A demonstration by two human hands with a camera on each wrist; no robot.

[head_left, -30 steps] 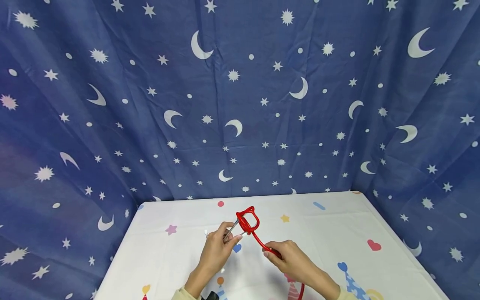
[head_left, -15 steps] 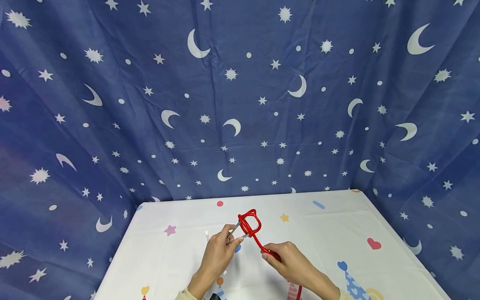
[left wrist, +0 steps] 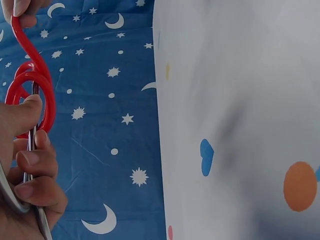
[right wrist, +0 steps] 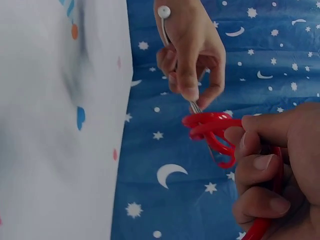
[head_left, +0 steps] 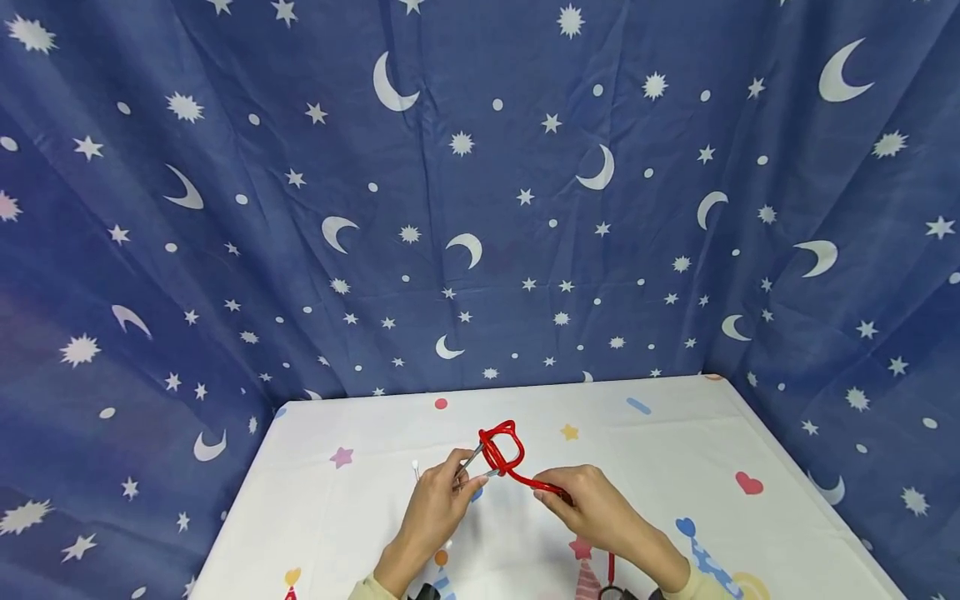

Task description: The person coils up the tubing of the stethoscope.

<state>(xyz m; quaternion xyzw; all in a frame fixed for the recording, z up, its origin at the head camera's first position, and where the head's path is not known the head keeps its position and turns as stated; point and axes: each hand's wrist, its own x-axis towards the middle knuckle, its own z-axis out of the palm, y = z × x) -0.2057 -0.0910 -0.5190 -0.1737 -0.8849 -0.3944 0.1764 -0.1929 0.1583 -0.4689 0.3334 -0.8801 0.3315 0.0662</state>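
My left hand [head_left: 437,504] grips a bent silver metal piece [left wrist: 31,142], apparently a hook, between thumb and curled fingers. A small white ball tip [right wrist: 164,11] stands out from it behind that hand in the right wrist view. Around the metal's far end a glossy red cord [head_left: 517,450] is wound in several turns, with an open loop on the right. From this coil the cord runs to my right hand [head_left: 592,504], whose thumb and curled fingers pinch it. The tail of the cord [head_left: 611,568] hangs below the right hand. Both hands are raised over the table.
A white cloth with party prints covers the table [head_left: 345,517]. Behind and at both sides hangs a blue curtain [head_left: 480,208] with moons and stars. Small black parts [head_left: 427,592] show by the left wrist at the lower edge.
My right hand has lifted slightly and moved right, so the cord between the hands lies flatter. My left hand and the coil have shifted a little to the right.
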